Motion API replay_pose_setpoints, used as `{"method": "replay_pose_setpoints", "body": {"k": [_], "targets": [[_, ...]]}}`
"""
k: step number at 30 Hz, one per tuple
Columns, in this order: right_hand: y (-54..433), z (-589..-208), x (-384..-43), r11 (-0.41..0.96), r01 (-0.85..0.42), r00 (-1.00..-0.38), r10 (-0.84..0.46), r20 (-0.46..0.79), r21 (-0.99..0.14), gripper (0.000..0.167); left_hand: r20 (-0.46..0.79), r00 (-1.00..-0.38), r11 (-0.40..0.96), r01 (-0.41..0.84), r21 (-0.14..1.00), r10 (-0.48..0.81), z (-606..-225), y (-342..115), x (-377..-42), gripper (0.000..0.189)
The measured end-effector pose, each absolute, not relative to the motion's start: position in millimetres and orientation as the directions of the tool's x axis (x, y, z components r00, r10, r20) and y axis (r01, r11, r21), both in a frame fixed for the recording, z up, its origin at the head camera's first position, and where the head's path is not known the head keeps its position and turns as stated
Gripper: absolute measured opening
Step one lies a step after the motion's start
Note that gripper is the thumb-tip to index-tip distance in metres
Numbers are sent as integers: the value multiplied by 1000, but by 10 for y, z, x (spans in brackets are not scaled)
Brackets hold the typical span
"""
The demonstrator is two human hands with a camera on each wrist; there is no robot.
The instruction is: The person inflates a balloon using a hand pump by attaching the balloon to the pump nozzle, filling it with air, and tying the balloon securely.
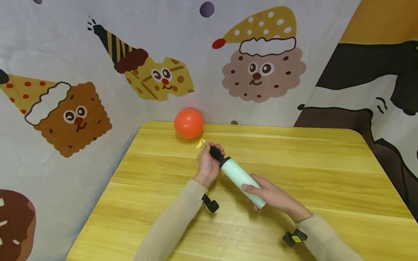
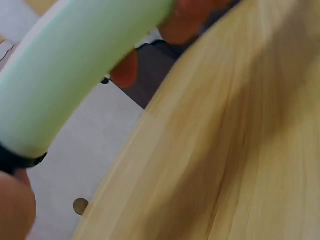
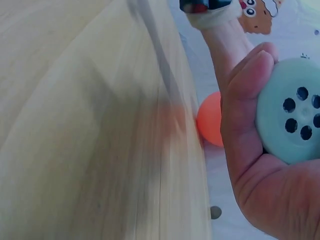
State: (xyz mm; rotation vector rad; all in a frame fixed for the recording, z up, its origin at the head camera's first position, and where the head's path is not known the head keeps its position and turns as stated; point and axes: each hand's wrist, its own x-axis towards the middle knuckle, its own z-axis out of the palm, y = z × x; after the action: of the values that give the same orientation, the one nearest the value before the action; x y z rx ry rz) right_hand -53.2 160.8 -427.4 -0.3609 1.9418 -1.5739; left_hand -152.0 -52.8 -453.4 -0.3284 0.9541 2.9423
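A mint-green balloon pump with a black nozzle end slants above the table. My left hand grips it at the black end. Past the left fingertips sticks out a small limp yellow balloon; whether it sits on the nozzle is hidden by the hand. My right hand wraps round the green barrel near its other end. In the right wrist view, the pump's round end cap shows several dark holes. The left wrist view shows the green barrel close up.
An inflated orange balloon rests at the back edge of the wooden table, beyond the left hand. Behind the table hangs a pale cloth printed with cartoon biscuits. Both wrists wear small black cameras.
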Motion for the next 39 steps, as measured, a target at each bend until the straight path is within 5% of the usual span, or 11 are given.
{"method": "replay_pose_setpoints", "body": {"k": [4,12,35,39], "targets": [[1548,-4284,-475,311,85,-803,-541,-250,-946,55,-232,-956,-725,-29,688,-182,-4516,-518,-1573,32],[1555,-4249,-251,491,-16,-849,-467,-247,-871,62,-241,-915,-675,46,737,-325,-4501,-752,-1750,30],[1309,-4223,-401,492,-13,-872,-431,-230,-870,73,-164,-970,-570,-34,821,-177,-4536,-502,-1581,34],[1289,-4237,-398,476,0,-883,-413,-223,-879,72,-186,-975,-650,-65,757,-119,-4476,-570,-1619,36]]}}
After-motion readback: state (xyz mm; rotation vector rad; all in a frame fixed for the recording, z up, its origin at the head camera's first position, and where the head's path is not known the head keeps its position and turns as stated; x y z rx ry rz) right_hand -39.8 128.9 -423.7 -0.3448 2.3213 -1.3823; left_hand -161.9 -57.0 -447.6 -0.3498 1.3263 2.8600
